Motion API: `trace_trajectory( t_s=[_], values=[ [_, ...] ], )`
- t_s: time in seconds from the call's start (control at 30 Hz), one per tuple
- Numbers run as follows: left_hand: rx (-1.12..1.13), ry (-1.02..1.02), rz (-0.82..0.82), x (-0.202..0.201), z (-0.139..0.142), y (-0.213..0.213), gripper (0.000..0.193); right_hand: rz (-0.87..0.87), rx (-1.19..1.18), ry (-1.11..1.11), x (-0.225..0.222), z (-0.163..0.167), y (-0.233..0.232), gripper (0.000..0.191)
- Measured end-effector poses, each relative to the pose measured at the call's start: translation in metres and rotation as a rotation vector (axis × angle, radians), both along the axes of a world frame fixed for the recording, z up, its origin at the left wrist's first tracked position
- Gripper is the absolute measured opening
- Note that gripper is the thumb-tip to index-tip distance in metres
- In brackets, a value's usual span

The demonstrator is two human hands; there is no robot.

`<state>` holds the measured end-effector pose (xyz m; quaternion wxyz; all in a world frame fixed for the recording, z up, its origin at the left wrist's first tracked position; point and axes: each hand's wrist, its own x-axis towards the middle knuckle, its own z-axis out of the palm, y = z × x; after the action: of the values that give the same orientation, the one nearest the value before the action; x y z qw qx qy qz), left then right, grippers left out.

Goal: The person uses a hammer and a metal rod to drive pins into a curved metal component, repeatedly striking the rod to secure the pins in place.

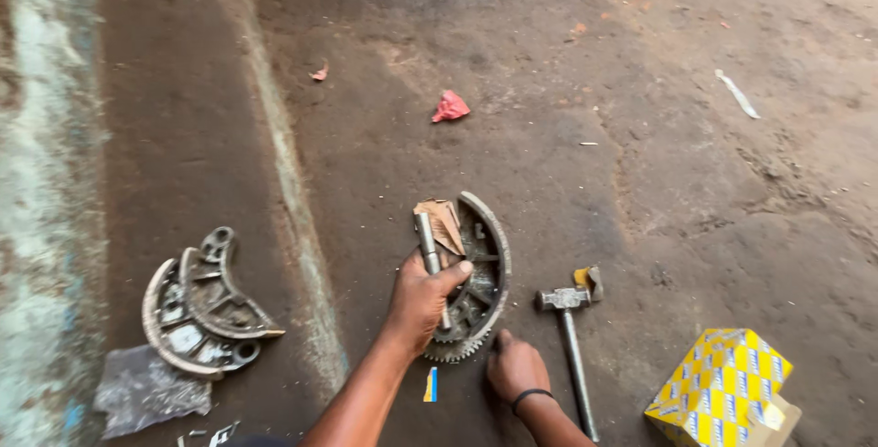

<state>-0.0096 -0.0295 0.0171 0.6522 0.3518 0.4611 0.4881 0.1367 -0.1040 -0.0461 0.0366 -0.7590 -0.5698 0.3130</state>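
— fingers of the left hand (419, 305) are seen closed around a steel pin (430, 255), which is held upright over the curved brake shoe (485, 269) on the dirt floor (640, 136). is the other hand gripping anything?

— the right hand (515, 369) is curled, fingertips pressed beside the toothed gear (455, 349) at the shoe's lower end; whether anything is gripped cannot be told.

— what is found past the fingers?

— a hammer (572, 337) is laid just right of the right hand, a yellow box (722, 392) further out. two more shoes (203, 305) are stacked well left of the left hand.
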Motion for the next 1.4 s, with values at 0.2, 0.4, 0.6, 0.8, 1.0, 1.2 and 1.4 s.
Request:
trace_trajectory(
  t_s=[0.2,0.4,0.6,0.8,1.0,1.2,1.4],
  values=[
    [-0.103,-0.122,-0.051,-0.011,-0.024,-0.002,0.020,-0.511,0.553,0.107,0.017,-0.004,0.024,0.028],
    [-0.160,-0.188,-0.003,-0.020,-0.007,-0.007,0.008,-0.559,0.851,0.981,0.010,0.073,0.048,0.019],
    [-0.078,-0.171,-0.048,-0.010,0.021,-0.010,0.009,-0.438,0.902,0.963,-0.015,0.128,0.037,0.016],
    [-0.129,-0.074,-0.093,-0.013,0.030,-0.025,0.005,-0.395,0.923,1.039,-0.014,0.131,0.003,0.014],
    [-0.024,-0.018,-0.151,-0.017,0.046,-0.035,0.008,-0.394,1.010,0.832,-0.022,0.132,-0.017,0.013],
    [0.118,0.458,-0.153,-0.015,0.071,-0.040,0.021,-0.498,0.998,0.755,-0.022,0.126,-0.031,0.013],
    [0.166,0.677,-0.228,0.001,0.066,-0.047,0.033,-0.628,0.937,0.924,-0.011,0.093,-0.034,0.016]
  ],
)
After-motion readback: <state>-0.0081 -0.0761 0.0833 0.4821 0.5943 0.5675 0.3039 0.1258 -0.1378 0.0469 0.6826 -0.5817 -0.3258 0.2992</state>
